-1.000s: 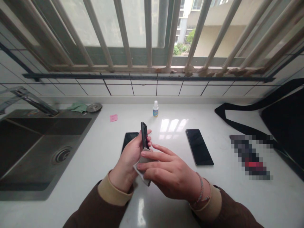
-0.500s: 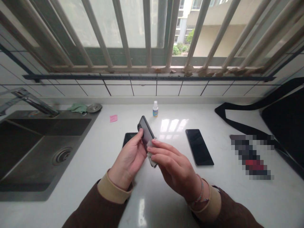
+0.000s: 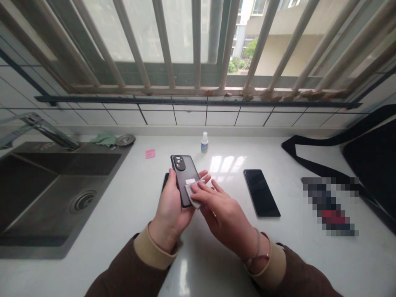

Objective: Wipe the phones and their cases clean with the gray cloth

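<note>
A phone case [image 3: 188, 170], dark-rimmed with a see-through grey back and a camera cutout, lies tilted in my left hand [image 3: 171, 206]. The thumb is along its left edge and fingertips come round the right; whether a phone is inside I cannot tell. My right hand [image 3: 227, 218] presses a folded greyish cloth [image 3: 192, 199] on the lower part of the back, just under a small white label [image 3: 189, 181]. Partly hidden behind my left hand, a dark flat object [image 3: 165, 181] rests on the counter. A black phone [image 3: 261, 192] lies to the right.
A small white spray bottle [image 3: 204, 142] stands at the back of the white counter [image 3: 123, 214], with a pink paper [image 3: 150, 154] to its left. On the left are a sink [image 3: 74, 165], faucet [image 3: 52, 132] and green cloth [image 3: 104, 140]. A black strap [image 3: 309, 141] lies right.
The phone case has turned from nearly edge-on so its back faces me. My right hand with the cloth now lies over its lower back instead of at its side edge.
</note>
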The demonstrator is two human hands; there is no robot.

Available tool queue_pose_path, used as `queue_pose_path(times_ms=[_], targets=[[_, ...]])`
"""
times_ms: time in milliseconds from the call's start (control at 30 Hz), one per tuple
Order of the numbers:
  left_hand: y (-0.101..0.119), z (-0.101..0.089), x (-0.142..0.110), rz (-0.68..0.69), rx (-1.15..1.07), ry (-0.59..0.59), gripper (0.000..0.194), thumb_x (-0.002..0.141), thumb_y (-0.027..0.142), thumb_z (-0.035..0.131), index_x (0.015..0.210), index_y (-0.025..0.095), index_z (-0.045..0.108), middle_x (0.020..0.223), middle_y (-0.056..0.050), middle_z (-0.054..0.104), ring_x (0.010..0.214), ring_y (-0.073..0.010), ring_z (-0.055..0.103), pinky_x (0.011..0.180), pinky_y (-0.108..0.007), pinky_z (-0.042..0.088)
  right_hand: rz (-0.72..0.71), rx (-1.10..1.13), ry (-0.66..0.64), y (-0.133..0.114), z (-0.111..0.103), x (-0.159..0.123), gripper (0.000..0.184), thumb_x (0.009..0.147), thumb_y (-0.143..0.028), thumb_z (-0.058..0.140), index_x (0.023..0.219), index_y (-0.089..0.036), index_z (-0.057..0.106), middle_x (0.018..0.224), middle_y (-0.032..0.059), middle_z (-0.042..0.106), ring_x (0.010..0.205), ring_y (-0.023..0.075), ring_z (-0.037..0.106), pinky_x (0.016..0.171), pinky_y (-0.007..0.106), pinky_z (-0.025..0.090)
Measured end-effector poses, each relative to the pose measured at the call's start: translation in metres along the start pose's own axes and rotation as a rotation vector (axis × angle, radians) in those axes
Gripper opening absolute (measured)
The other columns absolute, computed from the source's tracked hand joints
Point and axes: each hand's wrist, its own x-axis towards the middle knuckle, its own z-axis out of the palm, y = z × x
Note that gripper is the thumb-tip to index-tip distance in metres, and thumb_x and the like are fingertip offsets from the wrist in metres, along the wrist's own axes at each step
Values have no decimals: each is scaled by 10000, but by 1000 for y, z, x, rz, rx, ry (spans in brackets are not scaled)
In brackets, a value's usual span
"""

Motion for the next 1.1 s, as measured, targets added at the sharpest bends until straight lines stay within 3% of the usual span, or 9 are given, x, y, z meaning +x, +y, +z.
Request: queue_pose_path(times_ms=[67,233,433,500,600,700,900,1100], targets=[[1,-2,1,-32,-18,0,807,1091,673,314,1194,18,775,1176,-270,793,1045,-309,795,1029,-435,627,-120,-126,-63,0,-2,1,382,1067,-94,528,1416,-198,641,1494,109,699,1467,257,601,1318,572,382],[-1,-7,3,-66,-19,-29,758,1102,634,319,1161,42,789,1089,-241,816,984,-301,808,1001,-444,640,-219,-246,-124,5,-4,0,464,1064,-41,487,1501,-139,609,1516,129,673,1487,261,576,1287,515,461],[-4,-6,2,-126,51,-15,757,1091,640,351,1133,17,780,1079,-285,801,987,-301,802,1010,-422,630,-176,-276,-161,5,-2,-2,489,1068,-71,488,1548,-111,575,1562,168,623,1525,263,529,1283,487,466],[-4,-4,2,-142,69,-4,757,1091,642,349,1105,21,781,1054,-276,803,957,-288,802,991,-411,636,-150,-263,-193,3,-3,-1,470,1105,-238,542,1542,-68,574,1585,209,587,1543,292,506,1292,495,447],[-6,-2,-1,-146,82,3,747,1091,645,361,1071,30,784,1024,-255,808,962,-287,801,986,-412,642,-118,-245,-273,0,-5,-1,723,1084,-550,577,1566,-13,533,1644,247,502,1584,346,436,1322,518,387],[-10,-1,-3,-141,93,23,760,1082,680,363,1056,48,784,1044,-249,809,1009,-303,799,1007,-435,639,-83,-257,-326,-2,-5,-2,893,1046,-664,572,1645,-20,419,1717,239,387,1630,357,342,1343,532,336],[-28,-9,1,-25,129,29,565,1070,636,509,1185,155,783,1248,-159,802,1225,-260,748,1115,-382,582,-31,-311,-331,1,0,-4,953,1058,-578,600,1731,-49,182,1768,241,252,1669,354,231,1350,591,292],[-34,-12,6,16,90,-3,532,1091,598,496,1234,167,773,1298,-157,786,1306,-258,712,1171,-389,548,10,-364,-317,2,0,-2,922,1060,-571,578,1721,-42,212,1766,243,242,1654,389,270,1320,641,329]])
